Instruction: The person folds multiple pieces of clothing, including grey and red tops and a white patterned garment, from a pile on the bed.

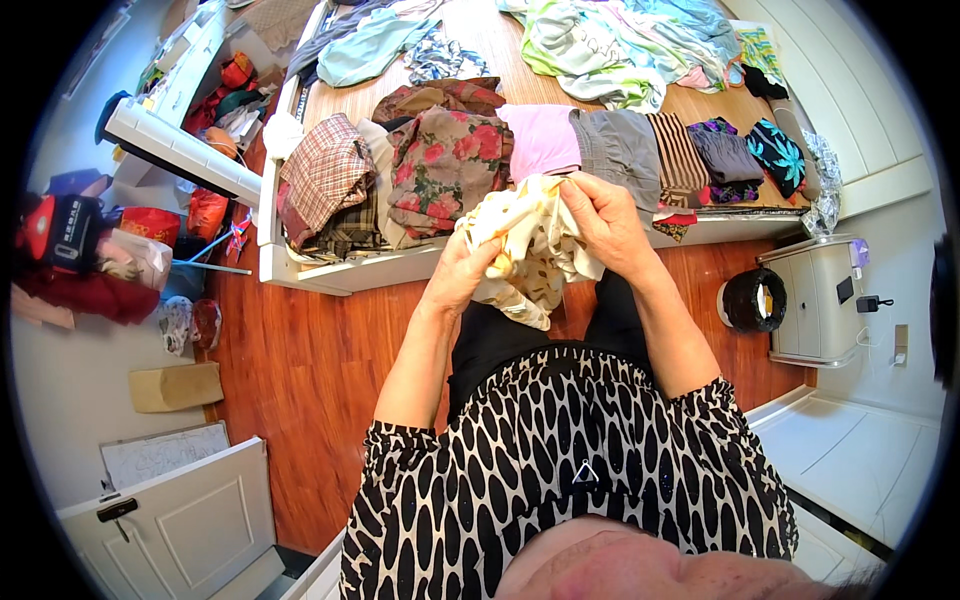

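Note:
A cream-coloured garment with a yellowish-brown pattern (545, 270) hangs bunched between my hands, in front of the bed's near edge. My left hand (466, 268) grips its left side, fingers closed on the cloth. Higher up, my right hand (608, 222) pinches the top edge of the same cloth. Just beyond lie folded clothes along the bed: a pink piece (540, 138), grey shorts or trousers with a gathered waist (618, 148), a brown-and-black striped piece (677, 160) and a rose-patterned brown garment (450, 165). The garment's kind cannot be made out while it is crumpled.
Loose clothes (600, 50) lie across the far part of the bed (485, 60). A plaid folded garment (335, 165) sits at its left end. To the right stand a black-lined bin (752, 300) and a white bedside cabinet (815, 305). A white door (185, 520) is at lower left.

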{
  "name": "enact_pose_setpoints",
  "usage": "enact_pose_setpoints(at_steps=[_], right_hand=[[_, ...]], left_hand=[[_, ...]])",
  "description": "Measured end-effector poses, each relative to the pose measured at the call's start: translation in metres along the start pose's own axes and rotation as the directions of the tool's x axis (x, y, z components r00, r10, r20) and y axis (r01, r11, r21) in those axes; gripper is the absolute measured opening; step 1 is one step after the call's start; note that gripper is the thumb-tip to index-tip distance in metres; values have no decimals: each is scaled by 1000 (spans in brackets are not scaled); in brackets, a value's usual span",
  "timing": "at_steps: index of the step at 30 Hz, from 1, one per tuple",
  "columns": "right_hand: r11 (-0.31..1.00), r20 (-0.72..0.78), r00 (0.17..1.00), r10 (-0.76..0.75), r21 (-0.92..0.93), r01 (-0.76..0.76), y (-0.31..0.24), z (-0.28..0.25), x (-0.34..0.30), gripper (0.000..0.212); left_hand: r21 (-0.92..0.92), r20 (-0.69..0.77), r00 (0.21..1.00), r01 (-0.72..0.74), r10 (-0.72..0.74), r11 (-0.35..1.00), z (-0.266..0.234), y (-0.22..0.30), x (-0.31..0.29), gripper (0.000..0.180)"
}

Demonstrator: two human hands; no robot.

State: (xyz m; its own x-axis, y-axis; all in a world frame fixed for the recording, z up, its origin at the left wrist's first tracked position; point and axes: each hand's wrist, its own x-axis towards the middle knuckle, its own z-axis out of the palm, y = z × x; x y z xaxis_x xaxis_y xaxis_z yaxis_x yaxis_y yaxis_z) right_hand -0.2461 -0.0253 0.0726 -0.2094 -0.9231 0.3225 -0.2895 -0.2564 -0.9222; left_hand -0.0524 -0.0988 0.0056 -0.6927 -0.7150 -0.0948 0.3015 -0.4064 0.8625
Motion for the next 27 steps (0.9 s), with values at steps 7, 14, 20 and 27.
enact_pose_setpoints(at_steps=[7, 14, 20, 27], right_hand=[[969, 75, 989, 124, 205, -137, 22, 5, 3, 28], [975, 241, 961, 133, 142, -170, 17, 3, 1, 29], [980, 105, 979, 175, -114, -163, 29, -11, -3, 31], [944, 406, 863, 301, 4, -331, 55, -27, -31, 51]], left_hand=[[-214, 104, 991, 107, -86, 971, 19, -4, -6, 52], [65, 206, 968, 131, -142, 989, 18, -9, -10, 51], [-316, 124, 989, 112, -77, 942, 17, 3, -10, 48], [-425, 64, 991, 137, -121, 895, 14, -7, -5, 43]])
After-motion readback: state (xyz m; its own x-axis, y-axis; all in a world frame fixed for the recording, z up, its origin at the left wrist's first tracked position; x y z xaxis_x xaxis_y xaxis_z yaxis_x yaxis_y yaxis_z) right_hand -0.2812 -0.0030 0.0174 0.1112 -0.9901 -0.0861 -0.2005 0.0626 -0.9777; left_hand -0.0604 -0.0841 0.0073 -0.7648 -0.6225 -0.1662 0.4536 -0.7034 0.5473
